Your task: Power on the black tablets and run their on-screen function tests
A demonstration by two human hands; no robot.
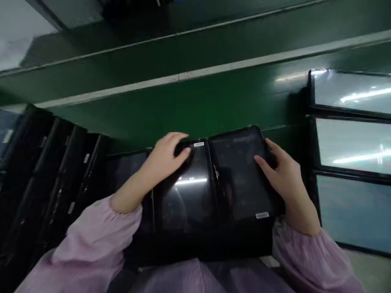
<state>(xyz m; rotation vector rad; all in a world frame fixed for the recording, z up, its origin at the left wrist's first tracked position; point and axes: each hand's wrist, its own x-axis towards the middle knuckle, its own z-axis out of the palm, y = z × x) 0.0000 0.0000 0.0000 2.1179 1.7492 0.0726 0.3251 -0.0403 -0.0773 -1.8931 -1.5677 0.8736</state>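
Observation:
Two black glossy tablet-like panels lie side by side in front of me. My left hand (166,156) rests on the top edge of the left panel (186,195), fingers curled over it near a small white label. My right hand (282,175) grips the right edge of the right panel (241,179), thumb on its face and fingers round the rim. That panel is tilted slightly and carries a white label at its lower corner. Both arms wear pink sleeves.
A green work surface (198,101) with a pale strip runs behind the panels. More black panels stand in a row at the left (51,171). A dark rack with pale glossy sheets (351,146) stands at the right. A further black panel (128,167) lies under my left wrist.

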